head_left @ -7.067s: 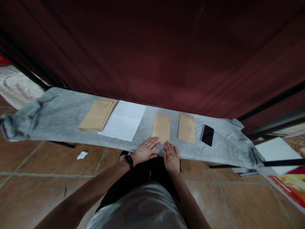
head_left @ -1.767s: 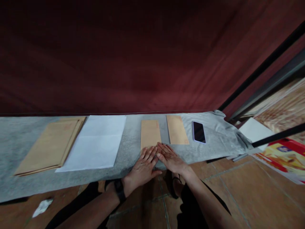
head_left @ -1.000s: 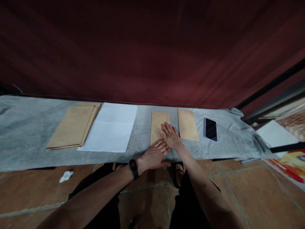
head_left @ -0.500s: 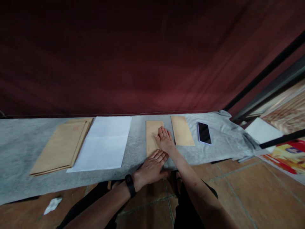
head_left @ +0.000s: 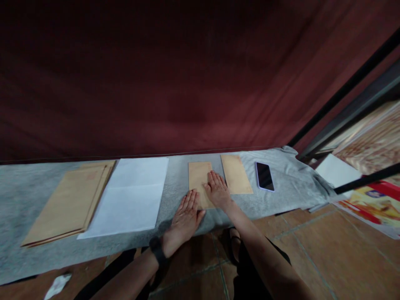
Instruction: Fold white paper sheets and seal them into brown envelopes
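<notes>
A small brown envelope (head_left: 199,177) lies flat on the grey cloth in front of me. My left hand (head_left: 186,212) rests at its lower left edge, fingers stretched out and thumb apart. On its right side lies my right hand (head_left: 218,188), palm down with the fingers extended. Neither hand grips anything. A second small brown envelope (head_left: 237,175) is just to the right of my right hand, apart from the first. Left of my hands is a white sheet of paper (head_left: 131,200) with a crease across it. Beside that sheet sits a stack of large brown envelopes (head_left: 68,200).
A phone (head_left: 265,176) with a dark screen lies toward the right on the grey cloth (head_left: 290,179). Behind the cloth hangs a dark red curtain (head_left: 175,104). Dark bars and a colourful printed package (head_left: 371,206) are at the right. A crumpled white scrap (head_left: 58,286) lies on the tiled floor.
My left hand has moved left and slightly up, away from my right wrist, to the envelope's left edge. My right hand stays on the envelope's right side. The view has shifted slightly.
</notes>
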A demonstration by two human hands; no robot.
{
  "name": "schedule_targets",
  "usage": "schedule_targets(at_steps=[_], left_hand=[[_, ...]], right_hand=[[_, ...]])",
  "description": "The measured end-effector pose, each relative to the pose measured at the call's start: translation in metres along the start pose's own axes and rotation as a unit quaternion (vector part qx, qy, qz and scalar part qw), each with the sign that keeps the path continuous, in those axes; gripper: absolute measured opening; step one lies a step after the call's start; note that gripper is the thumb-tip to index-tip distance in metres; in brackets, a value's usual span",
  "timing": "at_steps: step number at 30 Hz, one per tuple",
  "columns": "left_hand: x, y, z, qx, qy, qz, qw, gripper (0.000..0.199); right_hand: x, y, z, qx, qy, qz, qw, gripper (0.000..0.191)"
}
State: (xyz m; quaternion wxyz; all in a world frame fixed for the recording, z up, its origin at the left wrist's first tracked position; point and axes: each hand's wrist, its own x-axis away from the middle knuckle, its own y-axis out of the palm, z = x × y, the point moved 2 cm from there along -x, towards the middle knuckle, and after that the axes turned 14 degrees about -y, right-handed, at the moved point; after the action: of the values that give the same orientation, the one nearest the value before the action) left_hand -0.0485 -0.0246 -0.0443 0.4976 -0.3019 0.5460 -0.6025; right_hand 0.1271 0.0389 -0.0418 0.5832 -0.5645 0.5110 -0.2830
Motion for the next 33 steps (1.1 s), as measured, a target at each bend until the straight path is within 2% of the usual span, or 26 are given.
schedule_targets(at_steps=[5, 9, 13, 16, 22, 26, 29, 33], left_hand=[[-0.006, 0.003, -0.002, -0.017, -0.038, 0.019, 0.999, 0.065], [-0.01, 0.0, 0.005, -0.031, -0.049, 0.018, 0.998, 0.063], [-0.011, -0.007, 0.014, -0.021, 0.027, -0.015, 0.999, 0.051], [-0.009, -0.013, 0.018, 0.0, 0.074, -0.039, 0.997, 0.044], [-0.005, -0.022, 0.025, 0.03, 0.088, -0.064, 0.994, 0.033], [-0.004, -0.022, 0.027, 0.037, 0.088, -0.068, 0.993, 0.036], [-0.001, -0.019, 0.028, 0.026, 0.087, -0.068, 0.994, 0.038], [0.001, -0.012, 0.028, -0.005, 0.069, -0.059, 0.996, 0.047]], right_hand=[[0.006, -0.007, -0.007, -0.001, 0.005, -0.011, 1.0, 0.057], [0.002, -0.015, -0.018, -0.045, -0.056, -0.034, 0.997, 0.053], [-0.005, -0.018, -0.028, -0.088, -0.137, -0.078, 0.984, 0.051], [-0.012, -0.018, -0.033, -0.098, -0.147, -0.099, 0.979, 0.051], [-0.025, -0.013, -0.04, -0.1, -0.102, -0.118, 0.983, 0.05], [-0.036, -0.007, -0.041, -0.096, -0.073, -0.114, 0.986, 0.05], [-0.043, -0.002, -0.04, -0.071, -0.035, -0.09, 0.993, 0.048], [-0.044, -0.003, -0.038, -0.03, 0.063, -0.039, 0.997, 0.051]])
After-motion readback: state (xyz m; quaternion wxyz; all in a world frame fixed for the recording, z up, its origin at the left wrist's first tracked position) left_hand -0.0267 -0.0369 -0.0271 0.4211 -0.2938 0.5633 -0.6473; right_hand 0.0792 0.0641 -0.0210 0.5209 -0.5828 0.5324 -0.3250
